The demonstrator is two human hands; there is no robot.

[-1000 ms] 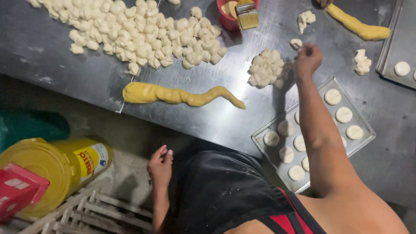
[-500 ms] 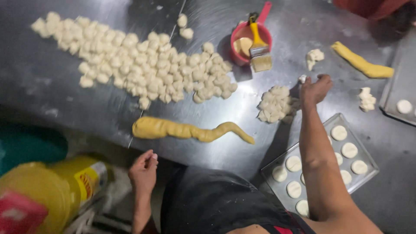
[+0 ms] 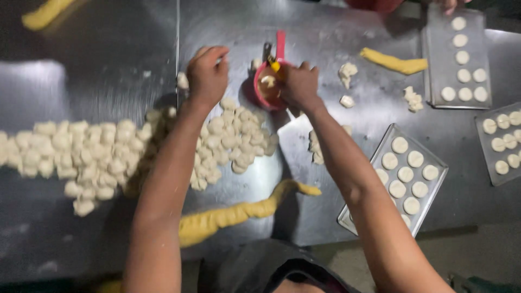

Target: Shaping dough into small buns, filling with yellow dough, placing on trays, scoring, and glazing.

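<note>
Two bare hands out over a steel counter (image 3: 97, 65). Left hand (image 3: 208, 73) curled above the far edge of a wide spread of pale dough lumps (image 3: 103, 157), fingers bent inward near one stray lump (image 3: 183, 81); whether anything sits pinched in that grip cannot be told, the fingertips being turned away and blurred. Right hand (image 3: 299, 86) laid over the rim of a small red bowl (image 3: 261, 92), covering most of it; grip hidden by the back of the hand, so clenched or loose cannot be told. Just a red handle (image 3: 280, 44) and a bit of yellow poking out beyond the knuckles, with the rest of that tool out of sight. Between the forearms, a long yellow dough rope (image 3: 239, 212), its near end lost behind the left arm. Right of the right forearm, a metal tray (image 3: 437, 187) of round flat dough pieces, partly covered by the arm. Farther off, a shorter yellow dough piece (image 3: 395, 62), a second tray (image 3: 431, 65) and a third tray (image 3: 484, 157) cut by the right edge. At the top edge, someone else's fingers (image 3: 449, 5), barely in view. Another yellow piece (image 3: 46, 13) cropped at the top left corner.
</note>
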